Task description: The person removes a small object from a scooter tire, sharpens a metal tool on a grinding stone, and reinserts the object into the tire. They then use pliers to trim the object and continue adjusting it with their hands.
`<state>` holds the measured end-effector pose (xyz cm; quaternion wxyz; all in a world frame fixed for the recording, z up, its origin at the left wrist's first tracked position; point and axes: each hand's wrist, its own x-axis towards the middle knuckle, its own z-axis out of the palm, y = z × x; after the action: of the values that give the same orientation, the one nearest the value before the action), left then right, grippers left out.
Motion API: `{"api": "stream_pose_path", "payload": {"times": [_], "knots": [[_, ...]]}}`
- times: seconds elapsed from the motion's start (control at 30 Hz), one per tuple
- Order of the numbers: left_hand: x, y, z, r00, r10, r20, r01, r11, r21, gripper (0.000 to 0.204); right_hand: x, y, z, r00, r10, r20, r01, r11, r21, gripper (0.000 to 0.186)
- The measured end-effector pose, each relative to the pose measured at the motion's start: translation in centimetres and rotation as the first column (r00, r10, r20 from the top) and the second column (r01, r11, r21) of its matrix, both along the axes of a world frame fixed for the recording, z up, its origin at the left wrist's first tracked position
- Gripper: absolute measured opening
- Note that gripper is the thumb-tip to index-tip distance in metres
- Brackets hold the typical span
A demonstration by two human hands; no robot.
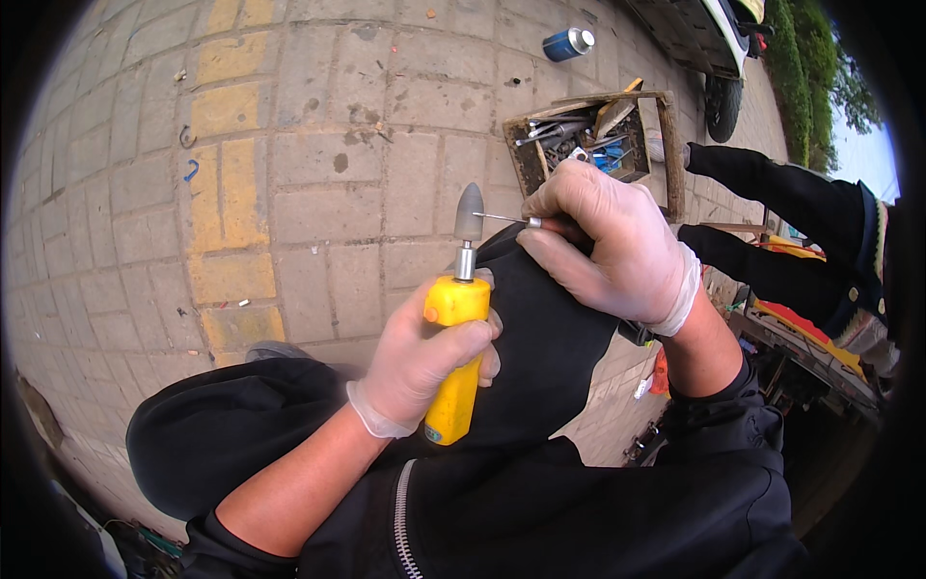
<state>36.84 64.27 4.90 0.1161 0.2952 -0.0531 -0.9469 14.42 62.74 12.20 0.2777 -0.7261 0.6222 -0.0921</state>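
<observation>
My left hand (434,367), in a translucent glove, is closed around a yellow rotary grinding tool (453,396), held upright above my lap. A grey bullet-shaped grinding bit (469,210) on a silver shank sticks out of its top. My gloved right hand (603,236) pinches a slim tool with a thin metal shaft and brown handle (549,224). The shaft's tip touches the side of the bit, or very nearly so. My black-clad thigh (540,357) lies beneath both hands.
A wooden box of tools (528,164) sits beyond my right hand. A blue can (559,45) lies on the paving (328,116). At right are another person's dark-clothed legs (772,183), a vehicle's tire (723,106) and a cluttered rack (801,343). Hedges (801,77) stand behind.
</observation>
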Motion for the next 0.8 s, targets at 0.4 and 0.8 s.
{"api": "stream_pose_path", "payload": {"times": [0.4, 0.8], "knots": [[-0.01, 0.12, -0.03, 1.0, 0.009, -0.016, -0.008, 1.0, 0.008, 0.055, 0.01, -0.13, 0.0, 0.996, 0.064, -0.065, -0.066, 0.997, -0.027, 0.014], [0.07, 0.07, -0.11, 0.999, 0.019, -0.038, -0.019, 1.0, 0.023, 0.05, 0.09, 0.07, 0.29, 1.0, -0.014, -0.017, 0.014, 1.0, 0.021, 0.018]]}}
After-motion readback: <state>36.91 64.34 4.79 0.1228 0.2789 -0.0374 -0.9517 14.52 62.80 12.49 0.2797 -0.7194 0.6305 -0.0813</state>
